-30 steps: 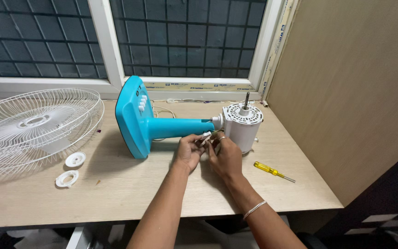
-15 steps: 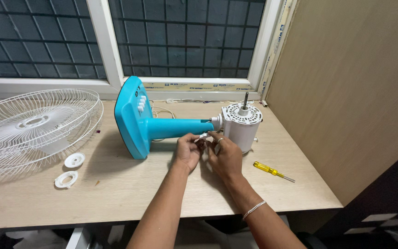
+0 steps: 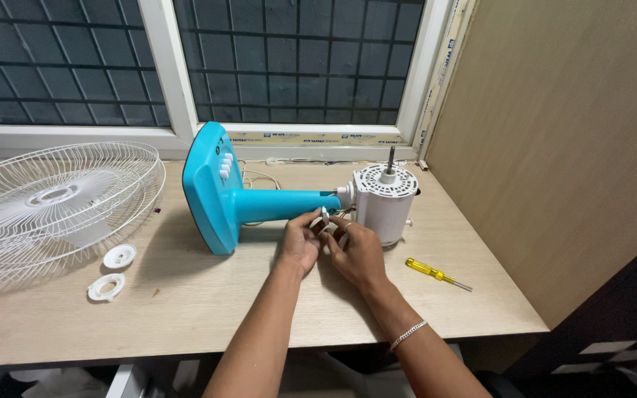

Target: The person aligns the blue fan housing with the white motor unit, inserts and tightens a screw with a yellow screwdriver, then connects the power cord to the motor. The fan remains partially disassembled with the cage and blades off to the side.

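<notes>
White plastic, a small part (image 3: 324,219) sits pinched between the fingers of our left hand (image 3: 300,243) and right hand (image 3: 359,252), just left of the motor (image 3: 383,205). We judge it light, stiff, brittle; hold its rim.

Both forearms reach forward from the bottom edge of the view and draw together toward the middle. The left hand (image 3: 300,242) is turned with its back toward the camera, thumb and forefinger raised and pinched together at the tips, the other fingers curled. The right hand (image 3: 357,253) sits just beside it, knuckles up, fingers bent inward so that their tips meet those of the left hand. A ring shows on one right finger and a thin chain circles the right wrist.
</notes>
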